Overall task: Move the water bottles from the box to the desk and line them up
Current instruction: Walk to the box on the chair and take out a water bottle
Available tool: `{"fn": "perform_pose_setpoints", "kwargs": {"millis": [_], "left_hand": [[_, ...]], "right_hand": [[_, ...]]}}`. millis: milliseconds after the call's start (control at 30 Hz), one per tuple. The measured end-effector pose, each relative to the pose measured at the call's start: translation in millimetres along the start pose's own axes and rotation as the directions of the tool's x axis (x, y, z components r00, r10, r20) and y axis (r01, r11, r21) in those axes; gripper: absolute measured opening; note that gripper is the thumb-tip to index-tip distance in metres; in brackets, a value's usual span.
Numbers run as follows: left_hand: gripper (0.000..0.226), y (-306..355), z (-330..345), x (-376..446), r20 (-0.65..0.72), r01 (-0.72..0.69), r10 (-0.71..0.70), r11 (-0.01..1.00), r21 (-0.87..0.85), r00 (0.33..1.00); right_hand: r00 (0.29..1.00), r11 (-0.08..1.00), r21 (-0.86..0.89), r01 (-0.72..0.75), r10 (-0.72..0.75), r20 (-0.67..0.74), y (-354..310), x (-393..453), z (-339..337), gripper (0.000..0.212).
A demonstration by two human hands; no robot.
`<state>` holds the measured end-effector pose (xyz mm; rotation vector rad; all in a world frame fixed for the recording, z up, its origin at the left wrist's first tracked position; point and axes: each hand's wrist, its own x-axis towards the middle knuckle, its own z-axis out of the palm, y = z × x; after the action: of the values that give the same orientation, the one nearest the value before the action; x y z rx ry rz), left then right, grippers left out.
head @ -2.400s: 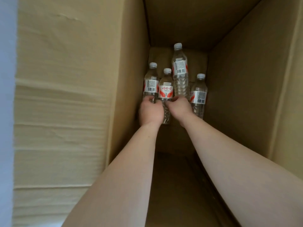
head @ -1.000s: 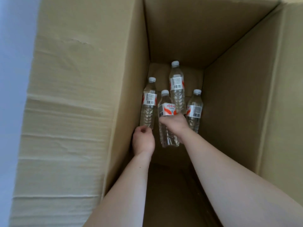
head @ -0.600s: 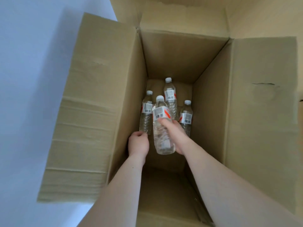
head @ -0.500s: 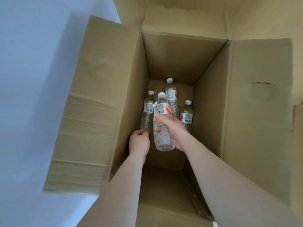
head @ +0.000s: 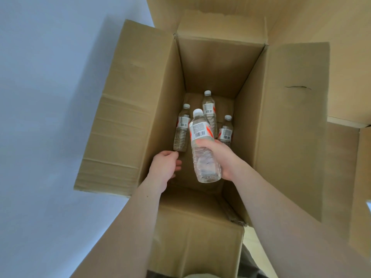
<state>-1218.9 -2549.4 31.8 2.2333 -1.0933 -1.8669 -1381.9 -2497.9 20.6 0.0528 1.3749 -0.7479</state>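
Observation:
A deep open cardboard box (head: 212,65) fills the view. My right hand (head: 219,155) grips a clear water bottle (head: 202,143) with a white cap and red-and-white label, held upright above the box floor. Three more bottles stand on the bottom: one at the left wall (head: 181,129), one at the back (head: 209,111), one at the right (head: 225,130), partly hidden by my right hand. My left hand (head: 165,166) hovers inside the box near the left wall, just below the left bottle, holding nothing, its fingers loosely curled.
The box flaps spread outward: a wide left flap (head: 124,109), a right flap (head: 295,121) and a near flap (head: 192,239). More cardboard (head: 321,19) lies behind and to the right. A pale blue-white surface (head: 44,97) lies on the left.
My right hand has lifted one bottle up from the group on the box floor. My left hand let go of the left bottle and drew back. The camera has pulled up out of the box.

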Motion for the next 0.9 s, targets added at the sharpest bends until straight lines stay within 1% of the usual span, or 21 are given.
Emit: {"fn": "perform_pose_setpoints", "kwargs": {"millis": [167,300,367,467,567,767,900], "left_hand": [[0.036,5.5,-6.9,-9.3,0.064,-0.035,0.033,0.999,0.029,0.997],[0.042,11.2,-15.0,-18.4,0.133,-0.068,0.06,0.996,0.054,0.989],[0.044,14.3,-20.7,-24.5,0.172,-0.084,0.072,0.994,0.063,0.983],[0.044,18.5,-29.2,-33.5,0.215,-0.107,0.087,0.991,0.08,0.973],[0.044,21.0,-36.7,-40.8,0.245,-0.137,0.109,0.985,0.101,0.964],[0.043,10.6,-43.5,-55.8,0.296,-0.214,0.155,0.96,0.18,0.943],[0.04,1.0,-38.1,-65.4,0.313,-0.234,0.156,0.945,0.227,0.937]], "right_hand": [[1.0,0.999,0.028,0.02,-0.019,-0.021,6.8,-23.2,8.4,0.059],[0.995,0.996,0.037,0.082,-0.08,-0.058,15.0,-37.5,17.8,0.067],[0.991,0.994,0.039,0.104,-0.101,-0.082,18.6,-45.9,20.7,0.067],[0.987,0.992,0.017,0.123,-0.121,-0.108,26.4,-63.3,25.2,0.066],[0.979,0.988,0.04,0.149,-0.141,-0.146,38.5,-81.1,30.4,0.066],[0.969,0.975,0.084,0.205,-0.189,-0.162,65.3,-117.7,38.4,0.054],[0.958,0.968,0.077,0.238,-0.22,-0.186,81.2,-135.8,35.8,0.056]]}}
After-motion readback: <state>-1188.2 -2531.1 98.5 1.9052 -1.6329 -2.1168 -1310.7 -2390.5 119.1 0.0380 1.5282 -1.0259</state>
